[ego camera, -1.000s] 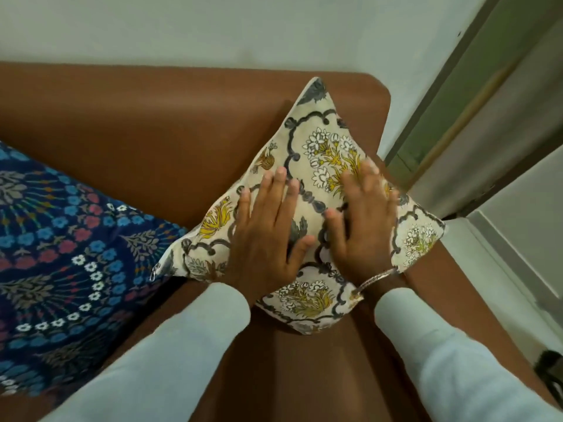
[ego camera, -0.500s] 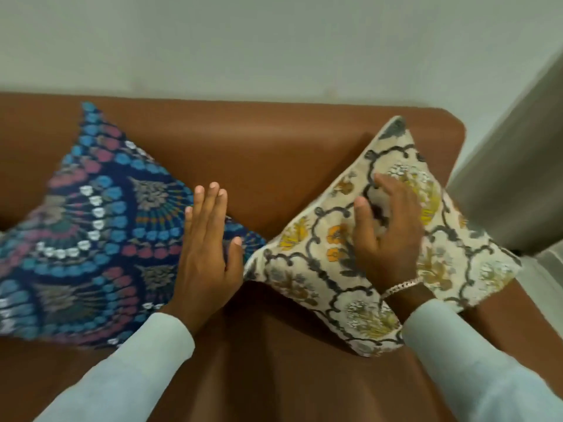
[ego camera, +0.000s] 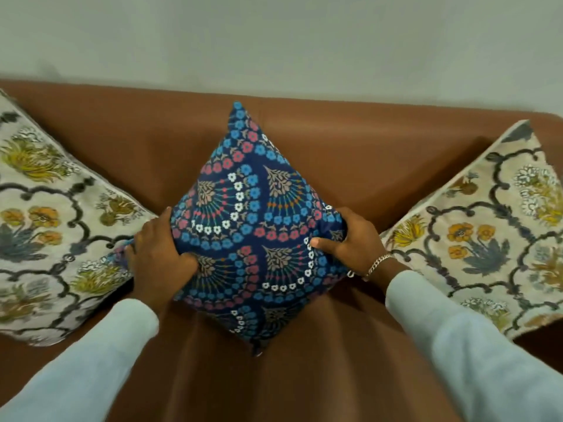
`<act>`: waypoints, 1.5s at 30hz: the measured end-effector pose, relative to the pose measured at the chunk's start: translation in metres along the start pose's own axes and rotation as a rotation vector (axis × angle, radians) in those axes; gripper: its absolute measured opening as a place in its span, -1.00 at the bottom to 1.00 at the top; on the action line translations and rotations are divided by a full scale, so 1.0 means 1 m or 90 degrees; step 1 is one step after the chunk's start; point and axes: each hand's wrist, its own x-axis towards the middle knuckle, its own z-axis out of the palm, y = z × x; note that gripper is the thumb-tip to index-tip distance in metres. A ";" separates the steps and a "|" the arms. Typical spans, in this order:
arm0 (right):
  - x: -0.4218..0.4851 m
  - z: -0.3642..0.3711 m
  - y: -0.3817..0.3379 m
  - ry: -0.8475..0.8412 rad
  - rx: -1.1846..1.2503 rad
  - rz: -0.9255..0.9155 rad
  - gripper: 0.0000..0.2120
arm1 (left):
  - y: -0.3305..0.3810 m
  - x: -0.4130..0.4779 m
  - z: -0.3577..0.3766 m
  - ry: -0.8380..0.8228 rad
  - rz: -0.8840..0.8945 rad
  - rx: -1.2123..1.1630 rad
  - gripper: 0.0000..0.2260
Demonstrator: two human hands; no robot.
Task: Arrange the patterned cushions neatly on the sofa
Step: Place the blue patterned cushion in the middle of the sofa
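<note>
A dark blue cushion (ego camera: 256,226) with blue, pink and white flowers stands on one corner in the middle of the brown sofa (ego camera: 359,166), leaning on the backrest. My left hand (ego camera: 158,254) grips its left corner and my right hand (ego camera: 350,239), with a silver bracelet, grips its right corner. A cream floral cushion (ego camera: 51,226) leans at the left end, touching my left hand. Another cream floral cushion (ego camera: 493,236) stands on its corner at the right end.
A pale wall (ego camera: 274,41) rises behind the sofa backrest. Bare brown seat (ego camera: 274,388) shows between my white sleeves, in front of the blue cushion.
My view has swung left from the right cream cushion to the sofa's middle. Both hands left that cushion and now hold the blue cushion by its side corners, stood on its point.
</note>
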 end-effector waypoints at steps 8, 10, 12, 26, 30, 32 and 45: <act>-0.059 0.017 -0.016 0.239 -0.017 -0.043 -0.59 | -0.002 0.004 -0.004 0.064 0.063 -0.105 -0.34; -0.054 0.025 0.025 0.217 -0.003 -0.021 -0.63 | 0.007 0.001 0.028 0.103 0.082 -0.118 -0.41; -0.039 0.015 0.034 0.222 0.003 -0.001 -0.68 | 0.025 0.007 0.030 0.125 0.108 -0.149 -0.46; -0.020 0.066 -0.044 0.257 -0.239 -0.238 -0.49 | 0.067 -0.008 0.061 0.126 0.436 0.018 -0.47; 0.002 0.036 -0.020 0.286 -0.211 -0.070 -0.46 | 0.043 0.020 0.049 0.164 0.239 0.014 -0.44; 0.004 0.027 -0.012 0.356 -0.175 0.014 -0.47 | 0.035 0.021 0.044 0.188 0.171 -0.053 -0.43; -0.009 0.028 -0.007 0.319 -0.172 0.069 -0.44 | 0.014 0.005 0.032 0.100 0.204 0.041 -0.43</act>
